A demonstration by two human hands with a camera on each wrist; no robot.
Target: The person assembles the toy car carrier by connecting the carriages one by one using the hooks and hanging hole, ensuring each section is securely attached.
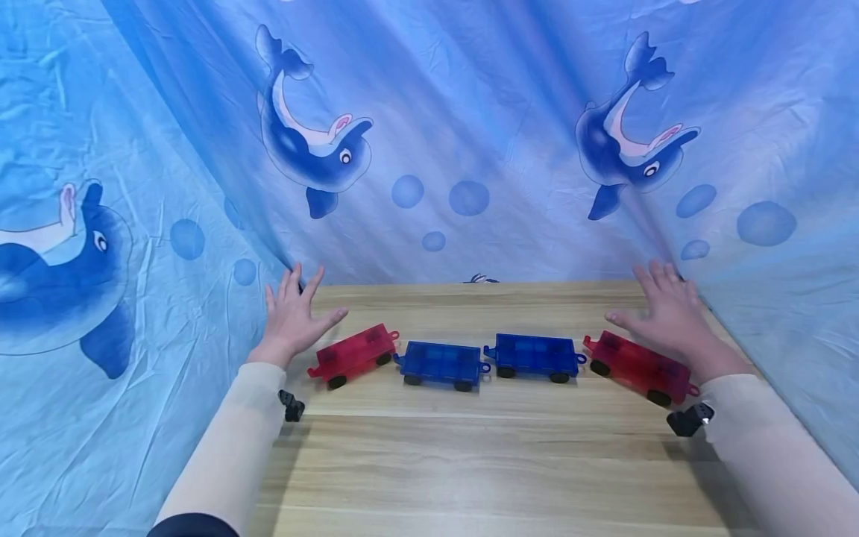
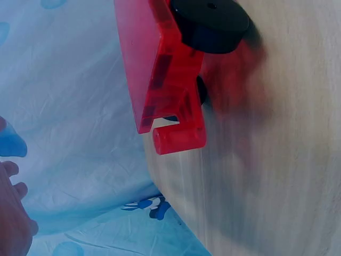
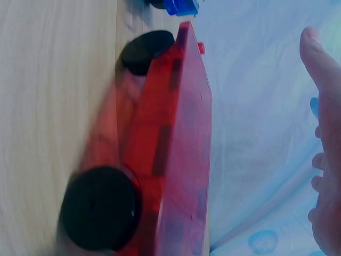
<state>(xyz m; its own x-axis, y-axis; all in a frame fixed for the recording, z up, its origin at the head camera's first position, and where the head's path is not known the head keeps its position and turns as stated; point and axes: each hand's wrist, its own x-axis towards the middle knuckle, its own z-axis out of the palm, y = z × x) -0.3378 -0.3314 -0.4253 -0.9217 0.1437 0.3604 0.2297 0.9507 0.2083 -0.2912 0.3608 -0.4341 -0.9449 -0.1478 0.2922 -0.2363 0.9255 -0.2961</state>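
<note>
Four toy wagons in a loose row across the counter (image 1: pixel 483 462), wheels down. Left red wagon (image 1: pixel 356 354) at one end, right red wagon (image 1: pixel 642 367) at the other; left blue wagon (image 1: pixel 441 363) and right blue wagon (image 1: pixel 535 355) between.

Each wagon has a hook at its left end and a loop at its right, so every loop faces a neighbour's hook; I take that to be why they all point the same way. Loop and hook sit close at each join; cannot tell from here whether any are coupled. The end wagons slant, so the row bows, its ends nearer the person; to my eye, the looseness of wagons laid by hand.

Left hand (image 1: pixel 293 321): fingers spread, thumb out, nothing held. Left red wagon lies just beside it, on the inner, nearer side.

Right hand (image 1: pixel 674 321): fingers fanned, thumb pointing inward, grasping nothing. Right red wagon lies just beside and below, partly overlapped in the head view; the right wrist view shows a gap between them.

Both hands flank the row, perhaps simply to leave the wagons free. Blue wagons lie well apart from either.
</note>
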